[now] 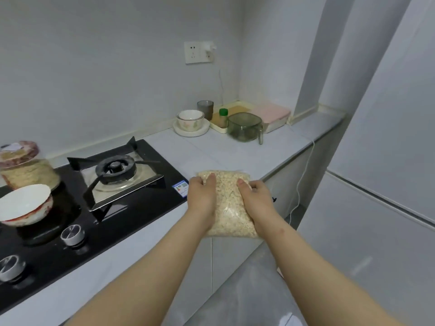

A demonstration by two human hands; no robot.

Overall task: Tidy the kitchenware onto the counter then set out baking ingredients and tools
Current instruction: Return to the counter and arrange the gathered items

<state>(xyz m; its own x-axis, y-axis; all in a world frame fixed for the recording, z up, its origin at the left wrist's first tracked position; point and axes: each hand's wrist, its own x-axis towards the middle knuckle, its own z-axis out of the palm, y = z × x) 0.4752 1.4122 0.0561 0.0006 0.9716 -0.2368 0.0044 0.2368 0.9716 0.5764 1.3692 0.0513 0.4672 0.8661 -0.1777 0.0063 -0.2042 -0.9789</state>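
Grey counter [223,151], just right of the hob [162,194]: oat bag [227,205] sits at the front edge. Left hand [202,196] grasps its left side and right hand [255,196] its right, thumbs on top.

A clear plastic bag packed with pale oat flakes [227,208] sits lengthwise over the front edge of the pale grey counter [223,154], its near end past the edge, clasped on its long sides by the left grip [202,196] and right grip [255,196]. Well apart, by the back wall, a white floral bowl [190,118] stands upright on a white plate [191,132]. Near them to the right is a green see-through measuring jug [244,127], also upright, with its handle towards the front.
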